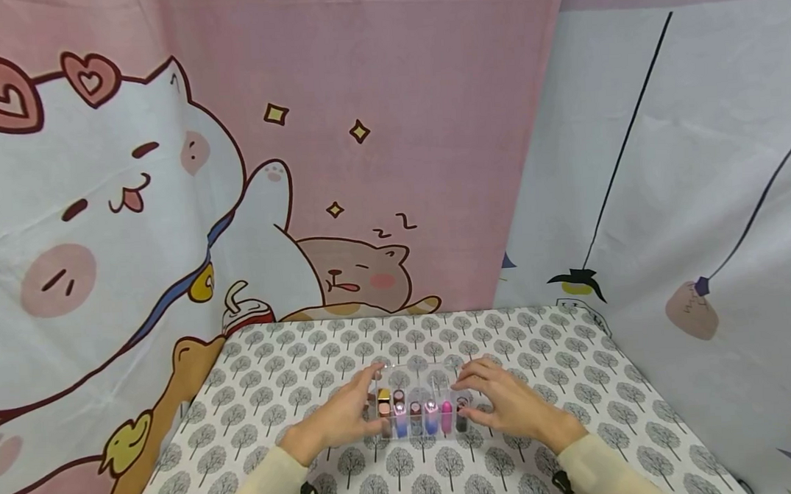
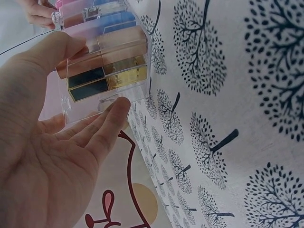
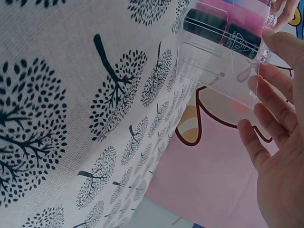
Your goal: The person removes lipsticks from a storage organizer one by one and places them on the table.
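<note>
A clear plastic lipstick organizer (image 1: 417, 374) stands on the patterned tablecloth, between both hands. My left hand (image 1: 344, 413) holds its left end, thumb over the front and the other fingers along the side. My right hand (image 1: 505, 403) holds the right end, with thumb and forefinger at the corner and the remaining fingers spread. In the front row are a pink lipstick (image 1: 446, 419), a blue-and-white lipstick (image 1: 432, 422) and a dark tube (image 3: 223, 34). Near my left thumb, in the left wrist view, lies a black-and-gold lipstick (image 2: 88, 85). Behind the right end, clear compartments show.
A white tablecloth (image 1: 426, 489) printed with grey trees covers the table. Behind it hangs a pink curtain (image 1: 445, 164) with cartoon cats, and a white curtain (image 1: 718, 189) borders the right side.
</note>
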{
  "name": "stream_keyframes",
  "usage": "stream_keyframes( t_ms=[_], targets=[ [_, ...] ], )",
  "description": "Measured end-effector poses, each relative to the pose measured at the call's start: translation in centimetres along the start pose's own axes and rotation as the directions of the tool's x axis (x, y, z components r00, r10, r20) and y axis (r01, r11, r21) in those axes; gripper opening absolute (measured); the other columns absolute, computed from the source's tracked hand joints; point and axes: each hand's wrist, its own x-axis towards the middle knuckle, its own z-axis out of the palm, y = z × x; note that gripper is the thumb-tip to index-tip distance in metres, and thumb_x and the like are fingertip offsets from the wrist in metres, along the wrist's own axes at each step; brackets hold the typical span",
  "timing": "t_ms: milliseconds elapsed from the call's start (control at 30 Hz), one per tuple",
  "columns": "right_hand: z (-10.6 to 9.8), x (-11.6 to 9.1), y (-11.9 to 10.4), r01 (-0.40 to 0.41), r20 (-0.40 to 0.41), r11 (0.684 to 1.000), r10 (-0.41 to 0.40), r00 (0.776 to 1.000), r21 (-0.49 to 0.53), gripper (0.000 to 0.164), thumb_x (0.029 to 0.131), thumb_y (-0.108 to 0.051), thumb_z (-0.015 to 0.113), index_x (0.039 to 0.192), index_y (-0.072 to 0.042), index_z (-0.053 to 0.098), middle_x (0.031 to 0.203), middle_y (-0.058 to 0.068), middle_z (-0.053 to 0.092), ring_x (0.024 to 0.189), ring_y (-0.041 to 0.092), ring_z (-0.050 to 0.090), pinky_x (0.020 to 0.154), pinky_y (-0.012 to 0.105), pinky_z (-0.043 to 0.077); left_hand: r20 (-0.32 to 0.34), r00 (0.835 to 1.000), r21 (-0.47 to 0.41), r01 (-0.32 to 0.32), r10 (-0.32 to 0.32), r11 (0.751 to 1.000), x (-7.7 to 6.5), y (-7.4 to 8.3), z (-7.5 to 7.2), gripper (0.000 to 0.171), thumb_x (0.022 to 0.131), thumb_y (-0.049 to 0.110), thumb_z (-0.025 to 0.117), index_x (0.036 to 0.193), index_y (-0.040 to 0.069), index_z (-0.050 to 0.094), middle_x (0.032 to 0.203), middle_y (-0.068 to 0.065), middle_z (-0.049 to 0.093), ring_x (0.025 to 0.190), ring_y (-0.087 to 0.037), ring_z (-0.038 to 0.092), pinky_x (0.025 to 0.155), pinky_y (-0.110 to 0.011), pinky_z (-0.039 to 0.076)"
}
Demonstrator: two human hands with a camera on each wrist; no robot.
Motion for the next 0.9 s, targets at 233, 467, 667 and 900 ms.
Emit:
stream_keyframes(
  t_ms=[233,467,667,900],
  targets=[
    [0.25,-0.13,0.15,0.007,0.002,1.000,-0.007,1.000,0.007,0.034,0.104,-0.042,0.087,0.130,-0.021,0.086,0.139,-0.005,0.078,0.138,0.020,0.069,0.118,0.052,0.067,0.004,1.000,0.000,0.009,-0.009,1.000,0.14,-0.24,0.21,0.121,0.096,0.035,0.096,0.187,0.023,0.017,0.186,-0.025,0.039,0.134,-0.038,0.076,0.121,-0.061,0.064],
    [0.30,-0.04,0.18,0.008,-0.011,1.000,-0.007,1.000,0.026,0.029,0.104,-0.042,0.088,0.127,-0.024,0.088,0.138,-0.008,0.078,0.140,0.019,0.068,0.117,0.052,0.068,0.001,1.000,0.008,-0.011,0.011,1.000,0.21,-0.34,0.14,0.120,0.097,0.035,0.096,0.187,0.022,0.018,0.185,-0.025,0.042,0.126,-0.033,0.078,0.114,-0.057,0.069],
    [0.55,-0.10,0.27,0.042,-0.046,0.999,-0.042,0.998,0.000,0.022,0.104,-0.040,0.088,0.122,-0.026,0.088,0.134,-0.011,0.078,0.135,0.018,0.068,0.112,0.051,0.069,0.017,1.000,-0.016,0.003,-0.003,1.000,0.37,-0.45,0.21,0.120,0.096,0.035,0.097,0.187,0.023,0.019,0.183,-0.021,0.046,0.127,-0.025,0.077,0.107,-0.047,0.071],
    [0.39,0.01,0.14,0.027,-0.028,0.999,-0.027,0.999,0.029,0.020,0.106,-0.038,0.087,0.122,-0.026,0.088,0.132,-0.011,0.078,0.133,0.017,0.068,0.113,0.051,0.068,0.020,1.000,-0.019,-0.008,0.008,1.000,0.34,-0.33,-0.03,0.120,0.096,0.032,0.097,0.187,0.023,0.019,0.181,-0.024,0.047,0.123,-0.025,0.077,0.102,-0.042,0.072]
  ],
)
